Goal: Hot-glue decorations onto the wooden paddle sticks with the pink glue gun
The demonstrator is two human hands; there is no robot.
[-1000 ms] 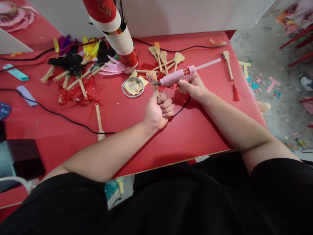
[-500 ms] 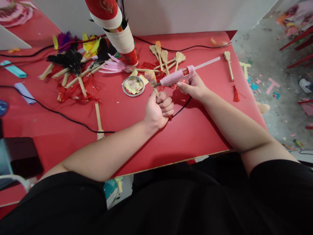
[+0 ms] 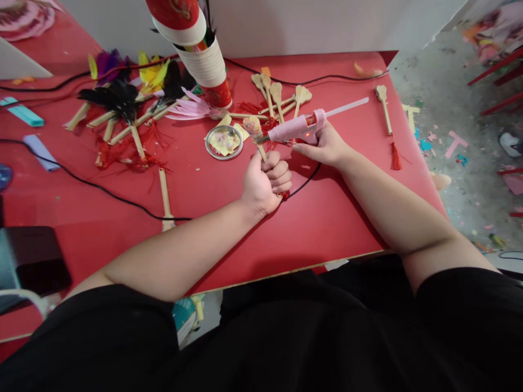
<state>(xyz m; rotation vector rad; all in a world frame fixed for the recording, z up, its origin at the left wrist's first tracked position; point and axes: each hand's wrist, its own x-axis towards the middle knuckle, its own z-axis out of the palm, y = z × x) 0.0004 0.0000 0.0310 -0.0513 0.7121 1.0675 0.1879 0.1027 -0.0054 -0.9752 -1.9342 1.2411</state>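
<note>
My left hand (image 3: 265,182) is closed in a fist around a thin wooden stick (image 3: 262,153) whose flat, decorated head (image 3: 253,127) points up and away from me. A red tassel end shows under that fist. My right hand (image 3: 322,146) grips a pink hot glue gun (image 3: 294,128) with a clear glue stick (image 3: 347,106) sticking out of its back. The gun's nozzle points left and touches the stick's head. Both hands hover over the red table (image 3: 327,218).
A small round metal dish (image 3: 224,142) with yellow scraps lies just left of the stick. Behind are loose wooden sticks (image 3: 278,95), feathered sticks with red tassels (image 3: 122,109), stacked paper cups (image 3: 204,60), black cables (image 3: 102,190), and a dark device (image 3: 32,258) at the left edge.
The hands have stayed almost in place. The glue gun has shifted slightly, its nozzle still at the stick's head; the right fingers have moved a little along the trigger.
</note>
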